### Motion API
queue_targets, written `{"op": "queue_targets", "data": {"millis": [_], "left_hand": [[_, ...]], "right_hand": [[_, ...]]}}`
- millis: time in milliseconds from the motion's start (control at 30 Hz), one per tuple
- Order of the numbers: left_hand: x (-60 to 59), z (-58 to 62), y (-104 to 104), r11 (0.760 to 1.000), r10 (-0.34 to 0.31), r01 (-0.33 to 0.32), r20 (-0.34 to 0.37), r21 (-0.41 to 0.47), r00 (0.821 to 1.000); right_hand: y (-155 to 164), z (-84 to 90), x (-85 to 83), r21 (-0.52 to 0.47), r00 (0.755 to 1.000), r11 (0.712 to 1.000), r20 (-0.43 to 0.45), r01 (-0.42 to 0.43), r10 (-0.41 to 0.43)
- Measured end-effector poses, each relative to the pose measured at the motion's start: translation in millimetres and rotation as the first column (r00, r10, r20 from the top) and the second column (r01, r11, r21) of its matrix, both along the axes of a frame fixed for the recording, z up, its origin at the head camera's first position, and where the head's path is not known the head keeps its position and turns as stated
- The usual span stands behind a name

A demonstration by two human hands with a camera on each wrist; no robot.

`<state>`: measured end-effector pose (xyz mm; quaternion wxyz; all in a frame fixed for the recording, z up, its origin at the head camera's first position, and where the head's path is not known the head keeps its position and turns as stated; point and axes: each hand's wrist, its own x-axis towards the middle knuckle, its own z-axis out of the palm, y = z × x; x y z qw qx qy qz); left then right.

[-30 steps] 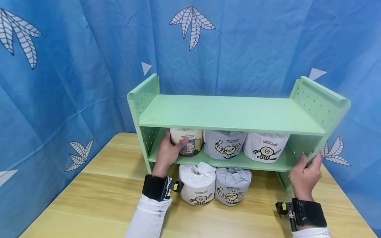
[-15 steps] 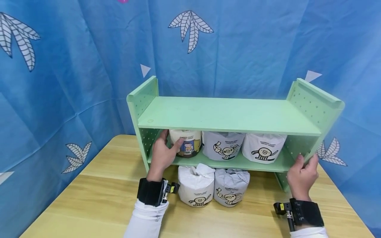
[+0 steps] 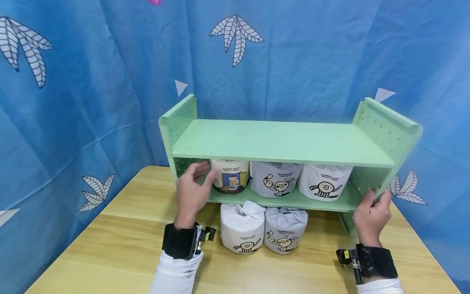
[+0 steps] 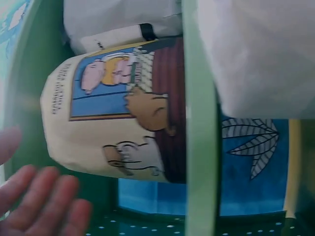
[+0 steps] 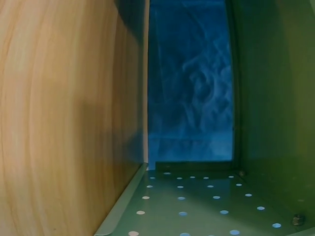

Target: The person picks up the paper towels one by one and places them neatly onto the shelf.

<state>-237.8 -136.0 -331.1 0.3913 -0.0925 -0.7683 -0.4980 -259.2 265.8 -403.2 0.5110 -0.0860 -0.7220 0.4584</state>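
Observation:
On the middle board of a green two-tier shelf (image 3: 282, 141) sits a cream toilet paper roll (image 3: 230, 175) with a cartoon wrapper. My left hand (image 3: 192, 194) is just left of it, fingers loosely spread and holding nothing. In the left wrist view its fingers (image 4: 42, 201) show beside the roll's upper end, with a gap between. My right hand (image 3: 372, 218) grips the front edge of the shelf's right side panel (image 3: 382, 163), thumb on the inner side. That hand is out of sight in the right wrist view, which shows the perforated panel (image 5: 197, 206) below the board.
Two white-wrapped rolls, one in the middle (image 3: 275, 179) and one at right (image 3: 326, 182), share the middle board. Under it, a white roll (image 3: 242, 228) and a greyish roll (image 3: 285, 230) stand on the wooden table (image 3: 121, 237). A blue curtain (image 3: 304, 61) hangs behind.
My left hand has let go of the cream toilet paper roll and drawn back to the left. The right hand keeps its grip; the shelf's right end sits slightly further left in view.

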Motion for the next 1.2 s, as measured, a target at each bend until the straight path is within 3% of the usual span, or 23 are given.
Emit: {"op": "queue_targets", "data": {"millis": [67, 167, 233, 300, 467, 600, 700, 767, 933, 1200], "left_hand": [[2.8, 0.2, -1.9, 0.997, 0.053, -0.044, -0.143, 0.064, 0.988], [7.3, 1.3, -4.4, 0.976, 0.181, -0.129, -0.331, 0.174, 0.926], [9.8, 1.4, -6.9, 0.955, 0.262, -0.179, -0.383, 0.238, 0.886], [11.1, 1.5, -9.5, 0.934, 0.322, -0.231, -0.367, 0.272, 0.872], [11.1, 2.0, -16.3, 0.914, 0.354, -0.294, -0.194, 0.28, 0.915], [10.1, 2.6, -20.8, 0.917, 0.284, -0.27, -0.007, 0.293, 0.959], [7.6, 1.0, -25.4, 0.926, 0.218, -0.251, 0.143, 0.283, 0.965], [5.4, -0.8, -28.0, 0.935, 0.176, -0.226, 0.198, 0.273, 0.964], [-0.1, -4.6, -33.3, 0.954, 0.147, -0.193, 0.205, 0.23, 0.968], [-5.9, -11.0, -42.3, 0.976, 0.158, -0.186, 0.22, 0.116, 0.963]], "right_hand": [[-2.4, 1.3, 0.1, -0.007, 1.0, 1.0, 0.02, -0.01, 0.01], [-7.2, 3.1, 0.8, -0.039, 0.997, 0.998, 0.061, -0.041, 0.043], [-10.4, 3.9, 1.2, -0.062, 0.996, 0.997, 0.074, -0.055, 0.059], [-13.2, 4.3, 1.1, -0.083, 0.995, 0.994, 0.072, -0.065, 0.071], [-18.7, 3.3, -0.5, -0.099, 0.997, 0.993, 0.037, -0.063, 0.067], [-22.6, 2.6, -0.5, -0.106, 0.997, 0.991, 0.016, -0.077, 0.079], [-25.8, 2.4, 2.2, -0.105, 0.996, 0.991, 0.025, -0.086, 0.089], [-28.5, 1.3, 5.3, -0.102, 0.994, 0.99, 0.046, -0.095, 0.1], [-34.6, -3.8, 14.1, -0.062, 0.989, 0.988, 0.052, -0.139, 0.142], [-50.9, -21.6, 35.6, -0.025, 0.989, 0.989, -0.033, -0.144, 0.143]]}}
